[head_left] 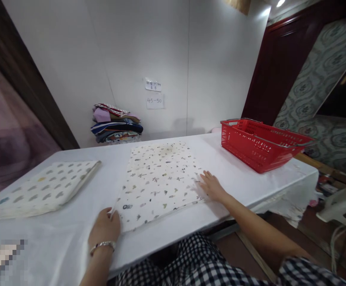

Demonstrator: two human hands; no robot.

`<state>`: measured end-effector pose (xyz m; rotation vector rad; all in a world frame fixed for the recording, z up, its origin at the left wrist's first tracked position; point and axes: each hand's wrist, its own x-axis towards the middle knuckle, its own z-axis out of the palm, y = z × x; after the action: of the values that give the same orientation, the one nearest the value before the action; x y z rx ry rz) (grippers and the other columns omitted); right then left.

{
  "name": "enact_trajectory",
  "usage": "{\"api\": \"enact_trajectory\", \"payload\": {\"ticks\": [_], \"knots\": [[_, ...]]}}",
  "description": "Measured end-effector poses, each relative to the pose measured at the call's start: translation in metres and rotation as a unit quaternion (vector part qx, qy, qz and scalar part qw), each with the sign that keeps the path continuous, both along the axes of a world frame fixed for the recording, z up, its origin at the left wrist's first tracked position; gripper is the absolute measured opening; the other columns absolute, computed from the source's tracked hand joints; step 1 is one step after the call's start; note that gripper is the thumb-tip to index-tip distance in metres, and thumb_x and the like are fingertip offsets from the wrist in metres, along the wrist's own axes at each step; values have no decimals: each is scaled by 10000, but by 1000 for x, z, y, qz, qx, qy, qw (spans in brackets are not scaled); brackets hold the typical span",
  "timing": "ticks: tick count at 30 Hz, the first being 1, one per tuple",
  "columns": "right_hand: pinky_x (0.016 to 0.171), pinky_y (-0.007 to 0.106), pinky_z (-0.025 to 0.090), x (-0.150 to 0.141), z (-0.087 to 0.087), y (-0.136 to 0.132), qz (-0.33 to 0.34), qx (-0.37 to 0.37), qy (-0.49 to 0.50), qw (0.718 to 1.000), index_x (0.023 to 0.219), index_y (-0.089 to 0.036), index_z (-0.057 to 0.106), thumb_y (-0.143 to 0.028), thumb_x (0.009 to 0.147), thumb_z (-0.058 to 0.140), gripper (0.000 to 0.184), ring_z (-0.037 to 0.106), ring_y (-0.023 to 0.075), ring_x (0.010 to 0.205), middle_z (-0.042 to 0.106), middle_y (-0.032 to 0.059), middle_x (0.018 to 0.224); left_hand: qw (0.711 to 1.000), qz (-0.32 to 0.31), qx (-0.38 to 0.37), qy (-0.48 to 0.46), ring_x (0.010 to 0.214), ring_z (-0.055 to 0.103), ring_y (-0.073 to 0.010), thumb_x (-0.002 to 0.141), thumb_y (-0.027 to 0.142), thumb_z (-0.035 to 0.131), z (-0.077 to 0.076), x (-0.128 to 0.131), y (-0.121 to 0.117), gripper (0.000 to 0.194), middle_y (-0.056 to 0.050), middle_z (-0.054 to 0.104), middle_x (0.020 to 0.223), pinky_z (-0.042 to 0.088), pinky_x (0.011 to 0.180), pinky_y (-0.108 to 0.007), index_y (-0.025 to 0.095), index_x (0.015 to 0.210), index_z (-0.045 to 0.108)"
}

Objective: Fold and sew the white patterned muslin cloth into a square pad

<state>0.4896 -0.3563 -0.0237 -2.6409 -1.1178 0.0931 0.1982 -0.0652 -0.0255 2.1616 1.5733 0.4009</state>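
Note:
A white cloth (157, 182) with small grey, green and brown prints lies spread flat in front of me, a faint brownish patch near its far edge. My left hand (105, 229), with a bracelet at the wrist, is at its near left edge. The fingers there are curled, thumb and forefinger closed on the cloth's edge. My right hand (212, 186) rests palm down with fingers stretched out on the right edge of the same cloth.
On the left lies a folded white cloth (50, 184) with grey cloud prints. A stack of folded fabrics (117, 125) stands against the wall. A red plastic basket (259, 145) sits at the table's (211, 159) right end. A white stool (342, 206) is beyond it.

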Motion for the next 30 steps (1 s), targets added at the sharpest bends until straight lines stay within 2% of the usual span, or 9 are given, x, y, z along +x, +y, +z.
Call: {"api": "enact_trajectory", "payload": {"ticks": [4,7,13,18,21,23,25,27,30], "knots": [[1098,418,70,-1,6,59,96,-3,23,995,1428,-187,258,-540,904,248,631,34,221,1390,104,76,1517,1000,-4,15,-3,952,616,-245,792,390,455,-1,-1,1,369,-98,649,1075,481,781,-348,207,1102,537],[1091,423,92,14,3,70,85,-39,19,995,1400,-185,317,-514,898,298,600,93,233,1382,172,82,1505,1000,-7,16,10,973,609,-242,814,401,426,-1,-3,1,379,-100,641,1095,478,791,-343,207,1124,528],[1079,482,102,51,-11,39,47,-43,10,998,1386,-184,337,-502,904,279,581,121,238,1377,195,78,1499,996,-51,19,70,1067,560,-257,867,395,324,2,-2,-1,396,-107,585,1197,455,847,-368,197,1152,514],[1096,384,143,57,-19,14,45,-15,35,998,1361,-181,390,-438,905,298,531,147,195,1375,237,58,1487,995,-58,23,79,1094,535,-268,865,415,315,3,-1,-3,408,-97,551,1245,443,865,-386,197,1139,524],[1074,346,228,49,-23,-16,17,32,43,998,1352,-167,406,-453,906,282,544,260,198,1337,292,67,1466,997,-42,0,60,1040,564,-264,844,479,347,6,-5,-6,439,-91,600,1161,453,844,-375,198,1125,534],[994,342,346,40,-24,-41,-33,93,50,994,1321,-176,447,-481,883,336,545,441,219,1211,447,79,1366,997,-47,-1,58,1034,568,-270,828,516,363,7,-8,-9,482,-98,607,1145,455,841,-378,193,1147,525],[857,317,434,30,-24,-64,-94,126,72,985,1291,-176,482,-493,852,402,547,577,212,989,608,74,1152,996,-54,-2,68,1041,567,-287,810,555,372,9,-9,-12,544,-113,600,1159,456,839,-399,188,1192,499],[746,287,449,21,-20,-77,-132,102,102,981,1296,-163,477,-485,838,437,561,604,190,822,663,55,946,995,-52,-13,90,1034,570,-315,793,593,372,10,-10,-14,616,-133,601,1159,455,836,-431,179,1240,462],[689,270,426,14,-13,-78,-127,49,131,982,1328,-136,439,-480,841,455,596,595,180,748,661,45,807,990,-45,-31,129,1029,570,-356,778,634,353,13,-8,-14,697,-166,610,1140,447,833,-470,161,1287,413]]}}
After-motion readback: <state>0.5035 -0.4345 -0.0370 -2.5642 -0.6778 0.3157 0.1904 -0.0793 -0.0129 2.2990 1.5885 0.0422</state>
